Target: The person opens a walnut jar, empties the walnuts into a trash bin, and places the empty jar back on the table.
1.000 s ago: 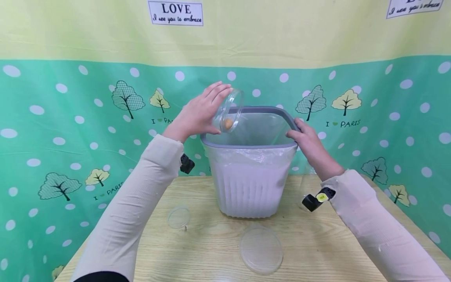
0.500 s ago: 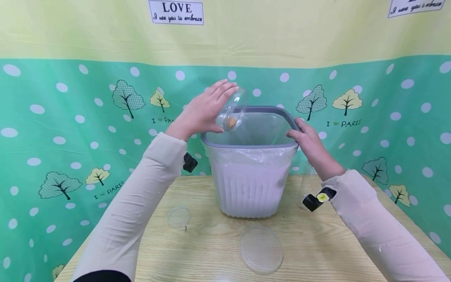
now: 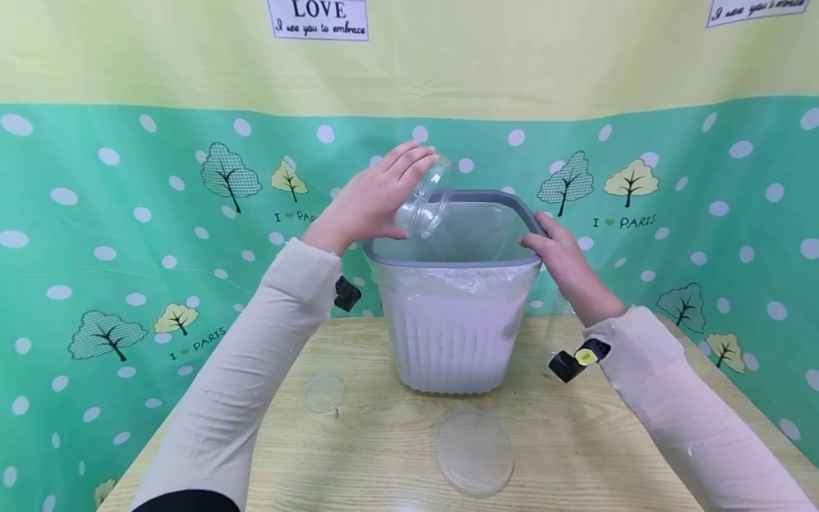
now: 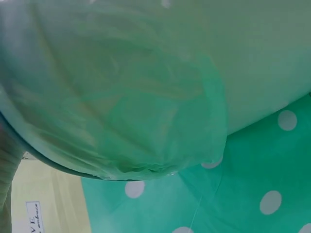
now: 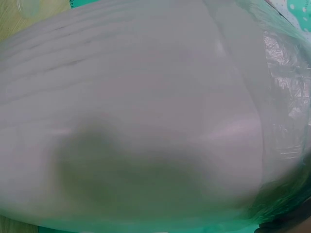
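My left hand [image 3: 377,195] grips a clear round plastic jar [image 3: 427,203], tipped with its mouth toward the inside of a trash can. No contents show in the jar. The trash can [image 3: 454,334] is pale with a grey rim [image 3: 457,264], and a thin plastic bag [image 3: 476,279] lines it and folds over its top. At the right corner of that rim, my right hand [image 3: 563,259] holds on with thumb and fingers. The left wrist view is filled by the bag [image 4: 146,97]; the right wrist view mostly shows the can's side wall [image 5: 146,97].
On the wooden table [image 3: 377,455] lie a large clear round lid [image 3: 474,452] in front of the can and a smaller clear lid [image 3: 325,393] to its left. A patterned green curtain [image 3: 147,235] hangs behind and at both sides.
The small tan lump seen in the jar earlier is gone from it. My left hand has shifted slightly right with the jar; my right hand stays on the rim.
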A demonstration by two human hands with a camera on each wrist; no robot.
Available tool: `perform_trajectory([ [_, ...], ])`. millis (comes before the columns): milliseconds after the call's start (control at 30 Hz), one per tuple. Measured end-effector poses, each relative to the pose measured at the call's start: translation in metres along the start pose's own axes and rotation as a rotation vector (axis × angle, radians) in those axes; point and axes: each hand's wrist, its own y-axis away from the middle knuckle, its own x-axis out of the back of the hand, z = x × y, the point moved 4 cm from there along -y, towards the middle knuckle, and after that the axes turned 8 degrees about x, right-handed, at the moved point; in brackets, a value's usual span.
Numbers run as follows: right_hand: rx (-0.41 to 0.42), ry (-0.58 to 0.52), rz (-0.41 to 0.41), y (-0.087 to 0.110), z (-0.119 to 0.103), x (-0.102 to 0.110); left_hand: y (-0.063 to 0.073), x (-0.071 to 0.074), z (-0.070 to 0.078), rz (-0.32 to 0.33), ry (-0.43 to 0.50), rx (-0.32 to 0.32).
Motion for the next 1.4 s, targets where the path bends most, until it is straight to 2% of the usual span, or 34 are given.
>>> perform_trajectory([
  [333, -0.031, -0.012, -0.004, 0.0, 0.003, -0.001, 0.004, -0.002, -0.001, -0.02, 0.019, 0.012],
  [667, -0.016, -0.009, 0.005, -0.001, 0.002, -0.001, 0.003, 0.001, -0.003, 0.035, 0.014, 0.03],
  [900, -0.014, -0.002, 0.007, -0.001, 0.001, -0.001, 0.003, 0.0, 0.001, -0.036, 0.005, 0.013],
  [1133, -0.008, -0.001, 0.003, 0.0, 0.0, -0.001, 0.005, 0.001, -0.003, 0.021, 0.015, 0.034],
  [1400, -0.015, 0.001, 0.003, 0.0, 0.0, 0.0, 0.011, 0.001, -0.006, 0.052, 0.064, 0.098],
])
